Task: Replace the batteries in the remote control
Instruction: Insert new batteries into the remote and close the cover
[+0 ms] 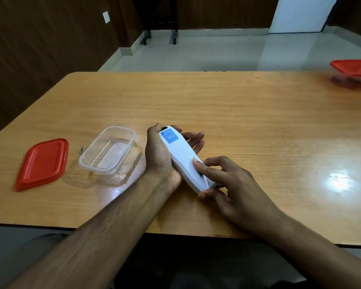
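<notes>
Right hand point(227, 180) pinches the near end of the remote point(183, 159), forefinger pressing its cover; left hand point(161, 151) cradles the far end, back side up, above the table point(238, 113). To slide the cover off cleanly, I should push along the body while my left grip stays firm.

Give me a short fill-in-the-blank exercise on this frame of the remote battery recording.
1. The left hand holds the white remote control with its ____ side facing up, blue label showing.
2. The right hand presses its index finger on the remote's end nearer the ____.
3. The clear container on the table has its ____ off.
4. The red lid lies to the ____ of that container.

Missing words: back; person; lid; left
</notes>
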